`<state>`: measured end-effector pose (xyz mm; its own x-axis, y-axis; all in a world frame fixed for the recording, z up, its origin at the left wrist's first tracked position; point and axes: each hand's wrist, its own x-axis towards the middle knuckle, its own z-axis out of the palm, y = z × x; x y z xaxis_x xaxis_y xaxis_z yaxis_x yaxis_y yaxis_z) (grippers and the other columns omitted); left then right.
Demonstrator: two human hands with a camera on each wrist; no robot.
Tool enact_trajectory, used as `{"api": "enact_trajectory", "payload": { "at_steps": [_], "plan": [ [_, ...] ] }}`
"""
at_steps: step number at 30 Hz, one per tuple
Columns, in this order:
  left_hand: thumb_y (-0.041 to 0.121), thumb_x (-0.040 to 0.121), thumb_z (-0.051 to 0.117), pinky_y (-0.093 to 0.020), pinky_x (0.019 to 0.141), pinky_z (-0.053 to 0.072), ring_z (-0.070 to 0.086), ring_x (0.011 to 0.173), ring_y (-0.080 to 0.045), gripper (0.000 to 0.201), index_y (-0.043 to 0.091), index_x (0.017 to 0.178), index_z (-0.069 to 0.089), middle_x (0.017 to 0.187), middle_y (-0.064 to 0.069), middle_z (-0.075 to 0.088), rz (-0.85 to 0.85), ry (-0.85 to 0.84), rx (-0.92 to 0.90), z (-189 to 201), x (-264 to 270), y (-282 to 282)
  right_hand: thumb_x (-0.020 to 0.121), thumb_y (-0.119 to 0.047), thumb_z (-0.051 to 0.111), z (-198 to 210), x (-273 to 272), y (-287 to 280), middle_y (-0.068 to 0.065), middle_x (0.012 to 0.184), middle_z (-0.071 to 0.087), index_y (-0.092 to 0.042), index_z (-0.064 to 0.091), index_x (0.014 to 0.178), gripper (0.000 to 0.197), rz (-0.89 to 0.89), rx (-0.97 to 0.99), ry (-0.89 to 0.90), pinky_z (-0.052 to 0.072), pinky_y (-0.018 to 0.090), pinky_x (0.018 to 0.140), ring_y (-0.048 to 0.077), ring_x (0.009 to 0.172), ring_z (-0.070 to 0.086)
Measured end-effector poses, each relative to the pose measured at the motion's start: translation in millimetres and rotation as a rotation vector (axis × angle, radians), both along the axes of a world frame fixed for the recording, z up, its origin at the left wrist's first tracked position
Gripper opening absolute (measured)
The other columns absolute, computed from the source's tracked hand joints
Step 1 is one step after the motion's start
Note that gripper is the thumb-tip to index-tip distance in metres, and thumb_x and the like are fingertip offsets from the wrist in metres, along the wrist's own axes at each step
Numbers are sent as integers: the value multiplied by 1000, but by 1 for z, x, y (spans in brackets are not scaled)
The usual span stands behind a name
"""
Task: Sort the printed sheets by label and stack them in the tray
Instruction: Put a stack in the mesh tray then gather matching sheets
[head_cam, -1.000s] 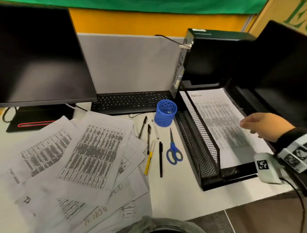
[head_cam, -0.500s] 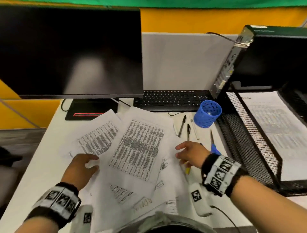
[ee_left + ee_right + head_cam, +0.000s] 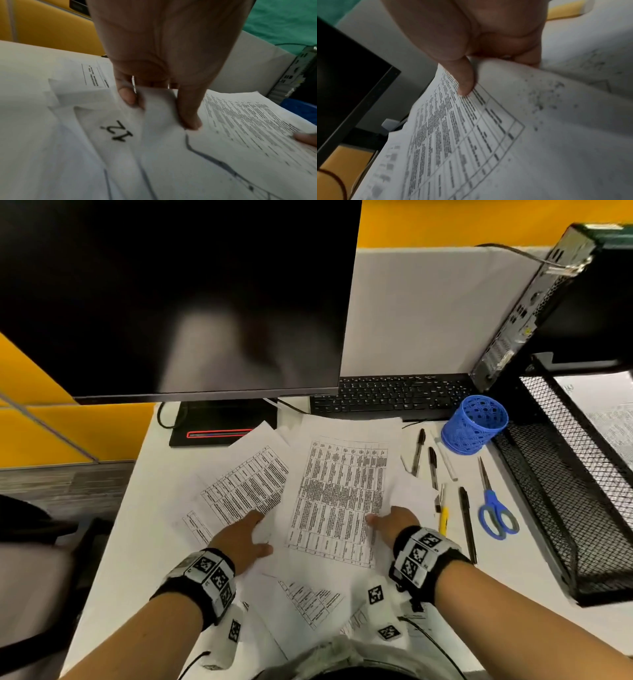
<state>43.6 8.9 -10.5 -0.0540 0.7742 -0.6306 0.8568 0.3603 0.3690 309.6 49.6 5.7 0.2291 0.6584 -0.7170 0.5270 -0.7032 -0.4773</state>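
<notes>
Over the tabletop (image 3: 411, 559) in the head view, both hands are down in the messy pile of printed sheets (image 3: 260, 484). The right hand (image 3: 394, 523) has the right edge of the top sheet (image 3: 339, 494), the one with the dense table, and the left hand (image 3: 245, 539) is on the paper just left of it. The tray (image 3: 565, 508) sits well off to the right with one sheet (image 3: 606, 412) already in it. Pens (image 3: 432, 463), scissors (image 3: 493, 508) and a blue cup (image 3: 474, 424) lie between pile and tray, so I'd guess a sheet dragged low across could snag or knock the cup over

Left wrist view: the fingers (image 3: 126, 97) are curled and pinching a fold of a paper (image 3: 154, 105), right next to a sheet marked "12" (image 3: 118, 131). Looks like more than one layer is bunched up there, so the risk is creasing it, or lifting two sheets with different labels together and mis-sorting them. Can't tell how many layers are actually in the pinch

Right wrist view: the thumb (image 3: 464, 81) presses on top of the table sheet's edge with the other fingers underneath, so it's held by one edge only and it's already bowing. Thin paper held like that could slip or flop, and the label isn't readable from here, so it may go on the wrong stack
</notes>
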Motion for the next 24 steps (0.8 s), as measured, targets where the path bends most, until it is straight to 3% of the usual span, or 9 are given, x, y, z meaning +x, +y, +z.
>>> {"api": "enact_trajectory", "payload": {
  "at_steps": [4, 7, 8, 11, 15, 16, 19, 21, 24],
  "plan": [
    [30, 98, 42, -39, 112, 26, 37, 136, -28, 47, 20, 143, 35, 150, -9, 38, 187, -55, 121, 4, -8, -5, 92, -33, 53, 11, 29, -5, 18, 112, 61, 4, 51, 125, 49, -130, 64, -20, 41, 28, 78, 33, 100, 59],
    [23, 98, 42, -41, 112, 27, 39, 134, -31, 44, 15, 141, 39, 147, -12, 42, 361, -162, 250, 9, -17, -12, 85, -41, 59, 11, 50, -15, 12, 59, 60, -5, 65, 77, 38, -151, 87, 20, 52, 43, 71, 28, 59, 55],
    [22, 98, 43, -38, 111, 27, 38, 135, -30, 44, 14, 141, 38, 147, -12, 41, 406, -201, 269, 10, -19, -14, 80, -41, 65, 9, 53, -19, 12, 64, 62, -4, 63, 78, 37, -190, 89, 100, 55, 47, 80, 29, 65, 59],
    [20, 96, 46, -35, 105, 32, 41, 132, -29, 45, 16, 140, 39, 146, -10, 43, 481, -316, 272, 12, -17, -20, 77, -29, 72, -2, 51, -28, 19, 104, 68, 1, 55, 118, 54, -308, 59, 297, 49, 53, 92, 34, 99, 64],
    [20, 92, 52, -34, 89, 43, 57, 107, -21, 24, 31, 113, 53, 111, 7, 64, 463, -506, 268, 21, 0, -30, 83, -21, 67, 12, 24, -37, 9, 65, 68, -1, 53, 89, 25, -350, 48, 452, 54, 38, 63, 30, 71, 62],
    [19, 92, 53, -32, 88, 43, 57, 106, -18, 23, 32, 110, 52, 106, 10, 63, 436, -532, 255, 22, 4, -32, 85, -19, 65, 17, 16, -39, 8, 72, 69, -2, 53, 94, 23, -342, 69, 476, 54, 35, 61, 30, 74, 62],
    [38, 76, 67, -31, 82, 48, 62, 100, -14, 34, 33, 109, 59, 106, 9, 69, 312, -547, 144, 25, 7, -37, 88, -17, 62, 23, 7, -38, 13, 120, 57, 2, 39, 135, 55, -304, 210, 402, 42, 31, 86, 35, 115, 52],
    [42, 57, 73, -27, 77, 51, 68, 94, -13, 48, 33, 104, 65, 99, 9, 74, 337, -676, 71, 28, 1, -38, 89, -15, 60, 20, 9, -34, 10, 119, 53, 5, 40, 133, 53, -226, 237, 331, 37, 25, 82, 31, 114, 52],
    [33, 54, 68, -35, 74, 52, 65, 93, -30, 57, 11, 106, 65, 104, -13, 71, 501, -960, 49, 32, -15, -34, 85, -16, 64, 24, 10, -36, 5, 101, 64, -1, 58, 110, 30, -105, 225, 252, 42, 25, 71, 30, 104, 59]
  ]
}}
